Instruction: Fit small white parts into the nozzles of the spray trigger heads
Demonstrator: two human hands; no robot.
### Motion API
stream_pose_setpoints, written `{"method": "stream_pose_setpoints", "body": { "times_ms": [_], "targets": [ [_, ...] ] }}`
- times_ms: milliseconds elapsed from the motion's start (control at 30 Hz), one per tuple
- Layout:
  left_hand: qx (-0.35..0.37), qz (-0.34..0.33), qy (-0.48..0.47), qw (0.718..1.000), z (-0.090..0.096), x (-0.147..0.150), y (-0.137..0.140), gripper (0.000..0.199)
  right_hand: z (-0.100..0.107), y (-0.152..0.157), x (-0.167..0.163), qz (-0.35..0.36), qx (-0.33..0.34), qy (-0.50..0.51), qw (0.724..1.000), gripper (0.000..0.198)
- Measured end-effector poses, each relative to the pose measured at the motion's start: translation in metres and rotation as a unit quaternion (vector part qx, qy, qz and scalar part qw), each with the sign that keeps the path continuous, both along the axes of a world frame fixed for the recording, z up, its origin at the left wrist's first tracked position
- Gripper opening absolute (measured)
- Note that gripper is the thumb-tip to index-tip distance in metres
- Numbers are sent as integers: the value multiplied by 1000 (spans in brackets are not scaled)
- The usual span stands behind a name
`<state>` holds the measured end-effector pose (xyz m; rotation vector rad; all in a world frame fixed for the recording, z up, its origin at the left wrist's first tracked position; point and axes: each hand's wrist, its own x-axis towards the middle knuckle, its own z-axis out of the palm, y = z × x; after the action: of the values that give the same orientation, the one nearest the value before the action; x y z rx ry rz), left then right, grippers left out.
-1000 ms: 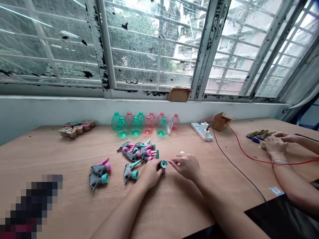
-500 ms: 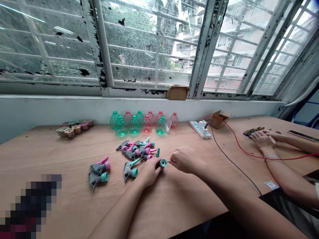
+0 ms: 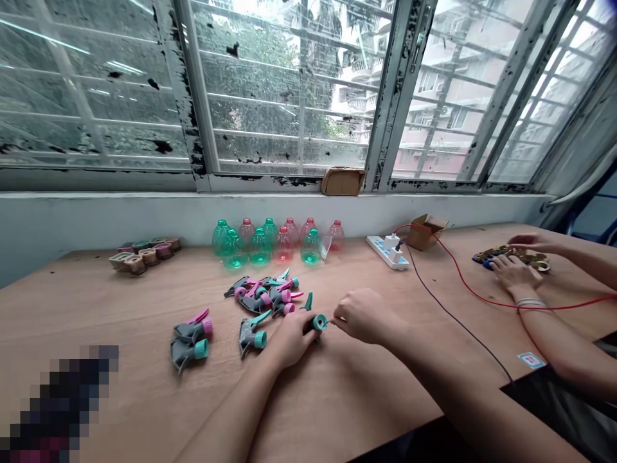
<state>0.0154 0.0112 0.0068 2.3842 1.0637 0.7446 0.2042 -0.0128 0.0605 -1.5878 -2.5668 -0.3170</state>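
Observation:
My left hand [image 3: 290, 337] is closed round a grey trigger spray head with a teal collar [image 3: 319, 322], whose open end faces right. Just to its right, my right hand [image 3: 361, 314] is closed in a pinch; a thin piece seems to show between its fingertips and the collar, too small to name. Left of my left hand lies a grey and teal spray head [image 3: 250, 335]. Beyond it is a pile of spray heads [image 3: 270, 292] with pink and teal parts. Two more spray heads [image 3: 190, 341] lie further left.
Several green and red clear bottles [image 3: 260, 245] stand along the wall. A white power strip [image 3: 387, 251], a cardboard box [image 3: 427, 231] and a red cable [image 3: 463, 278] are at right. Another person's hands [image 3: 518, 276] work over brownish pieces [image 3: 538, 260]. Small containers [image 3: 144, 255] sit back left.
The held spray head and both my hands have shifted slightly right and down in the view. At right, the other person's hands have moved apart, showing more of the brownish pieces.

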Motion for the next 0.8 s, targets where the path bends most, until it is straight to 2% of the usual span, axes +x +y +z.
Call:
{"method": "stream_pose_setpoints", "body": {
  "times_ms": [100, 200, 367, 567, 800],
  "targets": [
    [4, 1, 8, 1000, -2, 0, 1, 14, 1, -7, -11, -53, -1, -20, 998, 30],
    [8, 4, 6, 1000, -3, -1, 1, 12, -9, -13, -10, -84, 6, 5, 996, 35],
    [7, -21, 22, 1000, 0, -4, 1, 11, -28, -12, 10, -7, 16, 80, 997, 40],
    [-3, -45, 28, 999, 4, -8, 3, 10, -38, -1, 23, 69, 19, 137, 988, 42],
    [-8, -29, 20, 999, 4, -6, 2, 13, -57, -5, 20, 49, 48, 201, 977, 43]
  ]
}}
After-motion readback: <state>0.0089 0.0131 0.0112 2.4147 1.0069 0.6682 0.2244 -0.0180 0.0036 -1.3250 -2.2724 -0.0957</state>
